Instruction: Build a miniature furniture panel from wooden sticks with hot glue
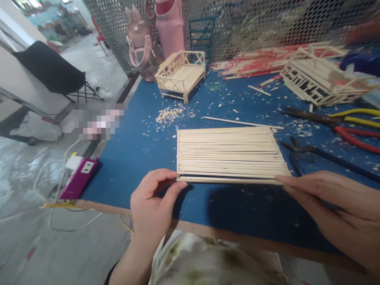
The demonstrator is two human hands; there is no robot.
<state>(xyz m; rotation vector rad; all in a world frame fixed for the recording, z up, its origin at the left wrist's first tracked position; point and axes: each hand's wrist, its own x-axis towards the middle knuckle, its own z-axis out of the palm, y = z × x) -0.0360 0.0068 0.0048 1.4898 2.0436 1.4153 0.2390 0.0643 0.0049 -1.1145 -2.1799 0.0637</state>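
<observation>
A flat panel of pale thin wooden sticks (225,150), laid side by side, lies on the blue tabletop in front of me. Along its near edge runs one wooden stick (228,180), with a narrow dark gap between it and the others. My left hand (156,194) pinches this stick's left end at the panel's corner, thumb below and index finger above. At the right end, my right hand (323,202) has it between thumb and fingers. Whether the stick is fixed to the panel's side pieces, I cannot tell.
Behind the panel lie a loose stick (243,122), wood scraps (170,114) and a small stick-built bench (181,75). At right are another stick model (320,77), pliers (356,122) and blue-handled cutters (326,152). A purple power strip (78,178) sits at the left edge.
</observation>
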